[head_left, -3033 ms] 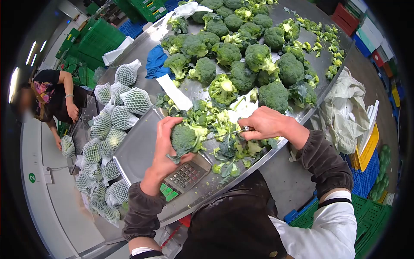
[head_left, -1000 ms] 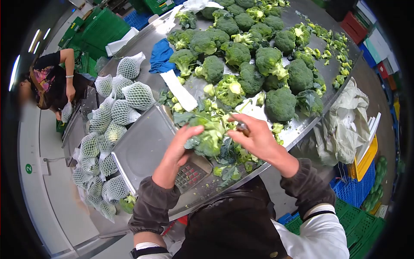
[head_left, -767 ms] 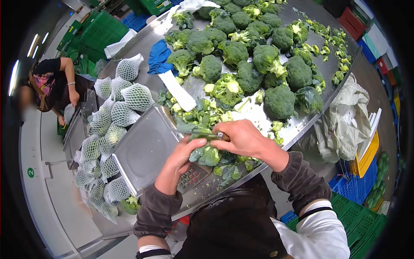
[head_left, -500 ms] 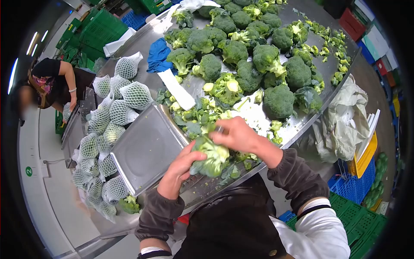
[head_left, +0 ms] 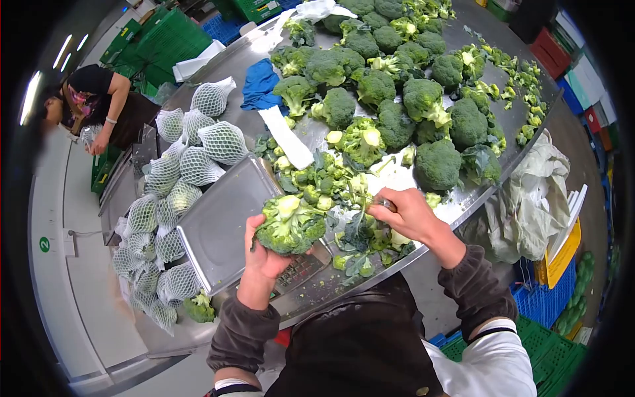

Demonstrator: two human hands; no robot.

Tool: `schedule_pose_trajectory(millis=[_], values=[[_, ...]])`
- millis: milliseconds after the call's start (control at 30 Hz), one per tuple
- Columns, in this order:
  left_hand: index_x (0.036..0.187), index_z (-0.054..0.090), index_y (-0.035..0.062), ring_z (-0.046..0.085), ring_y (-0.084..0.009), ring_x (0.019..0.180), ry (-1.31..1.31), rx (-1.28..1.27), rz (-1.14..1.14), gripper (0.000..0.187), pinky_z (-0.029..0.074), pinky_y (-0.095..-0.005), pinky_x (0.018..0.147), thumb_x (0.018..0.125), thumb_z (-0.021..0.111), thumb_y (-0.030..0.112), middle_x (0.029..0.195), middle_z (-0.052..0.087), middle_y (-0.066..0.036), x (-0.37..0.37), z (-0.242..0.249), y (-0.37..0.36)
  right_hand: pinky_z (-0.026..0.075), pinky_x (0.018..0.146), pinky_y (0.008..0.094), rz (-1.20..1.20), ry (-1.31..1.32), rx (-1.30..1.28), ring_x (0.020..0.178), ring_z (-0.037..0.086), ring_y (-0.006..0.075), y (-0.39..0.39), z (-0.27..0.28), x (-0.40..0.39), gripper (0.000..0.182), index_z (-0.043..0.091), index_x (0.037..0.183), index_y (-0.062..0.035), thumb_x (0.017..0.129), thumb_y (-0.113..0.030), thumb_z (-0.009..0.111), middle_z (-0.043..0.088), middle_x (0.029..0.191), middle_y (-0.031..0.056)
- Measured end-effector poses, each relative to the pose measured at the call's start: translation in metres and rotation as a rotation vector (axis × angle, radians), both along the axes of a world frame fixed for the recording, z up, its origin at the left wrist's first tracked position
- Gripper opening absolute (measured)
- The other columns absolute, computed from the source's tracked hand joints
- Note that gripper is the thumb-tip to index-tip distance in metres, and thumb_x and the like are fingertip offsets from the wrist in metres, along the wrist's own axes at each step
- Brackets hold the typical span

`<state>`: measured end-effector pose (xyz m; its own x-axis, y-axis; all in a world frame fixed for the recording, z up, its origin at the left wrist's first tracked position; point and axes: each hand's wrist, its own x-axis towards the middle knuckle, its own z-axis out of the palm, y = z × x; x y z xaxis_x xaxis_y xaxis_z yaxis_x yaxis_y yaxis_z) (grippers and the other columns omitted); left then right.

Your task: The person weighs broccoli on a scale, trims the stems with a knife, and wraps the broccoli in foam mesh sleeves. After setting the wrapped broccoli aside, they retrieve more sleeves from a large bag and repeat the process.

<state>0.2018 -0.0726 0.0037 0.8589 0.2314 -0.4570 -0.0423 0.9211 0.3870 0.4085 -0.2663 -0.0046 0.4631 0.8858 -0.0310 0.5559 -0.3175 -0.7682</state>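
Observation:
My left hand (head_left: 266, 259) is closed round a broccoli head (head_left: 290, 226), its cut stem facing up, beside the scale's metal tray. My right hand (head_left: 411, 215) is wrapped round the handle of a small knife (head_left: 386, 204); its blade is hard to make out against the trimmings. Below and left of that hand lie broccoli leaves and cut bits (head_left: 360, 235) on the steel table (head_left: 248, 122). Beyond both hands, several untrimmed broccoli heads (head_left: 440, 165) are piled up.
A weighing scale with a metal tray (head_left: 221, 228) stands at left. Net-wrapped broccoli heads (head_left: 180, 165) lie beyond it. A blue cloth (head_left: 261, 85) and a white strip (head_left: 286, 139) rest mid-table. At right hangs a plastic bag (head_left: 529, 198). Another person (head_left: 99, 99) stands far left.
My hands have moved apart: the left shifted left with the broccoli head, now stem up, while the right moved right with the knife. The other person's hands have risen.

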Motion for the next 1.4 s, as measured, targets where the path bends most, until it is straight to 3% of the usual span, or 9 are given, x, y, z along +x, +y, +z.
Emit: schedule_pose_trajectory(millis=[200,300,400,567,700,1067,1200,1300,1400], values=[[0.124,0.049,0.0087,0.053,-0.0357,0.106,0.103,0.062,0.033,0.057,0.044,-0.0559,0.080,0.077,0.052,0.042,0.121,0.053,-0.016,0.004,-0.001,-0.009,0.040,0.047,0.0379,0.007,0.001,0.119,0.050,0.052,0.0312,0.000,0.010,-0.024,0.038,0.054,0.071,-0.0057,0.082,-0.041,0.060,0.050,0.054,0.0095],[0.122,0.048,0.0006,0.051,-0.0296,0.112,0.131,0.091,0.089,0.054,0.039,-0.0462,0.098,0.077,0.057,0.029,0.123,0.052,-0.014,0.005,-0.003,-0.018,0.042,0.045,0.0387,0.071,-0.232,0.233,0.052,0.054,0.0295,0.009,0.010,-0.038,0.038,0.049,0.070,-0.0073,0.082,-0.042,0.059,0.051,0.059,0.0078],[0.120,0.048,0.0010,0.050,-0.0280,0.113,0.284,0.097,0.139,0.052,0.038,-0.0454,0.099,0.076,0.058,0.027,0.122,0.053,-0.014,0.006,-0.004,-0.030,0.041,0.044,0.0384,0.073,-0.312,0.296,0.051,0.054,0.0288,0.017,0.009,-0.045,0.038,0.048,0.069,-0.0068,0.082,-0.041,0.060,0.052,0.059,0.0079],[0.117,0.050,-0.0009,0.059,-0.0260,0.098,0.261,0.210,0.013,0.045,0.046,-0.0414,0.090,0.078,0.054,0.023,0.111,0.058,-0.014,-0.006,0.001,-0.038,0.041,0.043,0.0372,0.045,-0.373,0.226,0.051,0.055,0.0280,0.016,0.000,-0.036,0.041,0.048,0.069,-0.0078,0.080,-0.045,0.060,0.052,0.060,0.0067],[0.112,0.052,-0.0004,0.058,-0.0239,0.097,0.300,0.149,0.192,0.041,0.047,-0.0392,0.088,0.079,0.057,0.023,0.108,0.059,-0.013,0.000,0.018,-0.040,0.041,0.043,0.0367,0.062,-0.368,0.386,0.050,0.055,0.0262,0.007,0.014,-0.044,0.039,0.047,0.068,-0.0089,0.079,-0.044,0.062,0.049,0.058,0.0056],[0.115,0.051,0.0002,0.055,-0.0253,0.103,0.249,0.179,0.107,0.044,0.043,-0.0416,0.093,0.080,0.061,0.025,0.111,0.057,-0.013,-0.010,0.018,-0.044,0.041,0.042,0.0354,0.117,-0.497,0.406,0.049,0.054,0.0239,0.008,0.019,-0.058,0.038,0.047,0.068,-0.0101,0.077,-0.044,0.063,0.047,0.058,0.0046],[0.119,0.049,0.0014,0.060,-0.0243,0.096,0.287,0.122,0.179,0.049,0.051,-0.0391,0.083,0.075,0.058,0.021,0.110,0.058,-0.014,-0.008,0.017,-0.055,0.040,0.043,0.0357,0.025,-0.440,0.329,0.052,0.054,0.0268,0.004,-0.016,-0.048,0.032,0.052,0.072,-0.0103,0.081,-0.041,0.059,0.048,0.061,0.0075],[0.116,0.047,-0.0055,0.062,-0.0267,0.091,0.140,0.385,0.168,0.051,0.054,-0.0376,0.078,0.069,0.055,0.010,0.106,0.058,-0.016,-0.022,0.030,-0.056,0.045,0.050,0.0394,-0.022,-0.590,0.115,0.059,0.057,0.0302,-0.016,-0.062,-0.020,0.029,0.061,0.081,-0.0091,0.085,-0.037,0.057,0.054,0.062,0.0117],[0.115,0.046,-0.0070,0.062,-0.0258,0.090,0.241,0.577,0.071,0.051,0.054,-0.0368,0.076,0.067,0.056,0.007,0.104,0.058,-0.015,-0.015,0.032,-0.042,0.045,0.067,0.0482,-0.251,0.035,-0.164,0.071,0.059,0.0401,-0.025,-0.064,-0.018,0.049,0.062,0.086,-0.0037,0.091,-0.048,0.040,0.062,0.075,0.0201]])
